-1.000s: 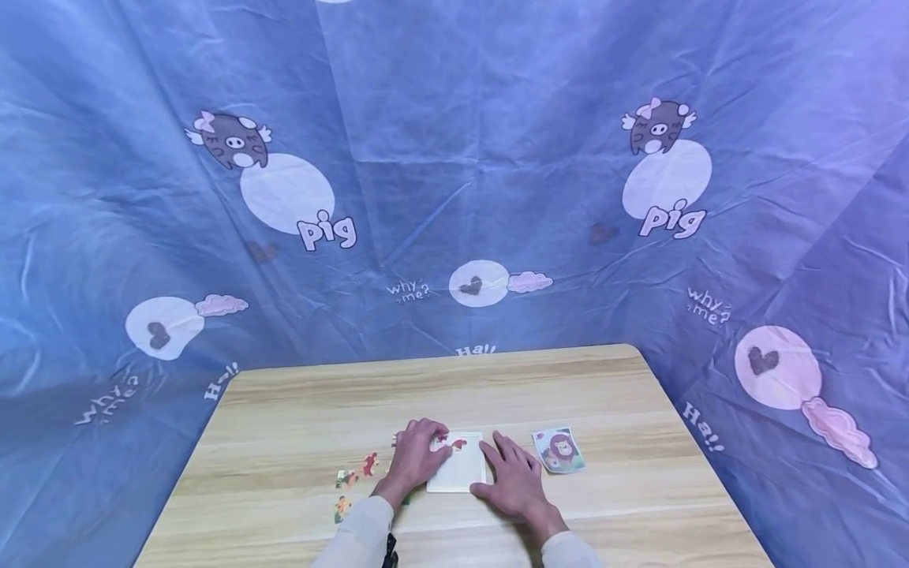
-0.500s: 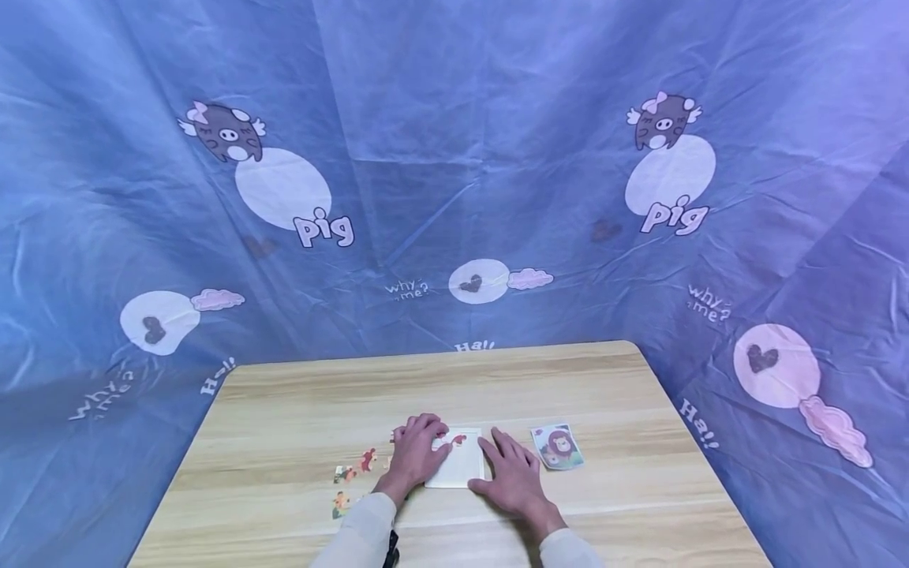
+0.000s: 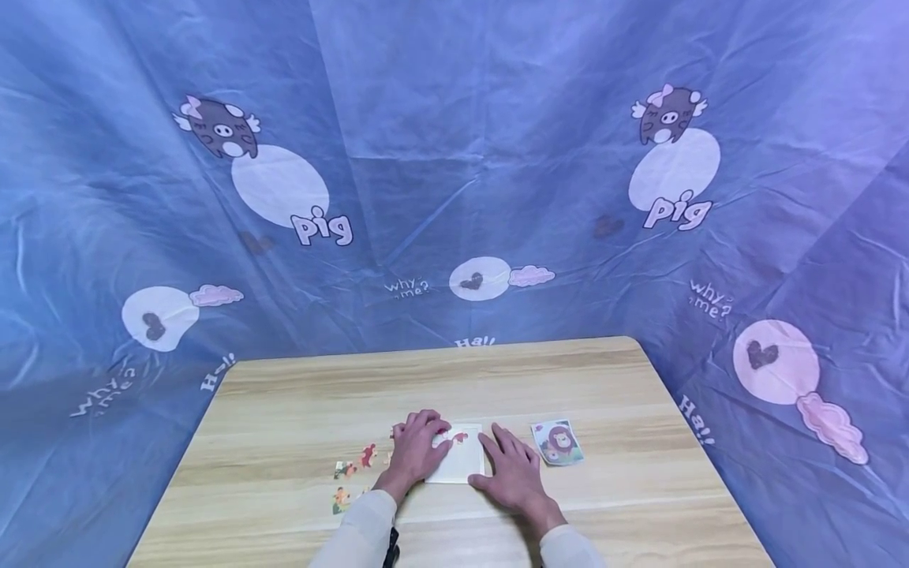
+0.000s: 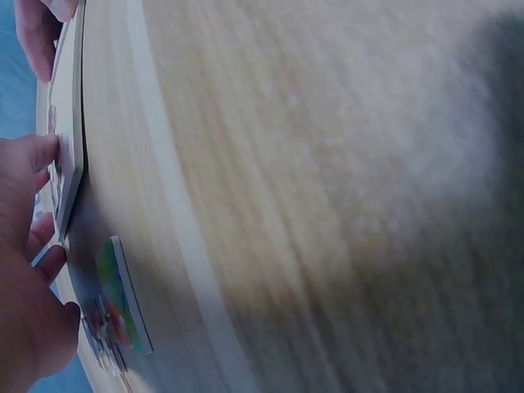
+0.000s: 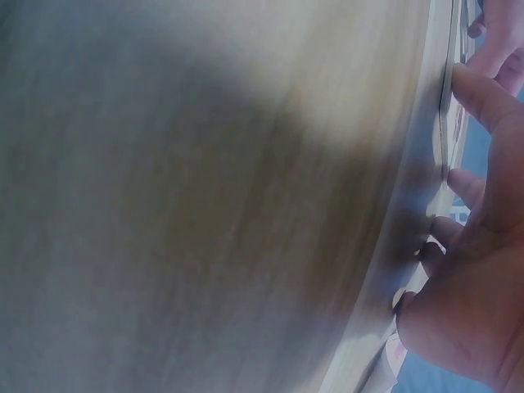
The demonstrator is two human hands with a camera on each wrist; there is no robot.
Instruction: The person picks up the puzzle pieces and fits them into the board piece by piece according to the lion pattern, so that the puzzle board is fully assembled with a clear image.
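A white square puzzle tray (image 3: 454,469) lies flat on the table between the two hands. At its top left corner my left hand (image 3: 415,454) pinches a red jigsaw piece (image 3: 445,434) between thumb and forefinger; the piece is mostly covered. Another red piece (image 3: 460,438) lies in the tray just right of it. My right hand (image 3: 513,473) rests along the tray's right side, thumb and forefinger spread against the edge. In the left wrist view the left thumb (image 4: 37,153) is over the tray's surface, with other fingers beside its edge.
Loose jigsaw pieces (image 3: 368,455) lie left of the left hand, among them a yellow-green one (image 3: 342,500); some are hidden by the arm. A lion picture card (image 3: 557,442) lies on the wooden table (image 3: 604,513) to the right. Blue printed cloth (image 3: 419,197) surrounds the table.
The head view has tilted slightly, so everything on the table appears a little higher. Both hands stay at the tray with hardly any visible movement.
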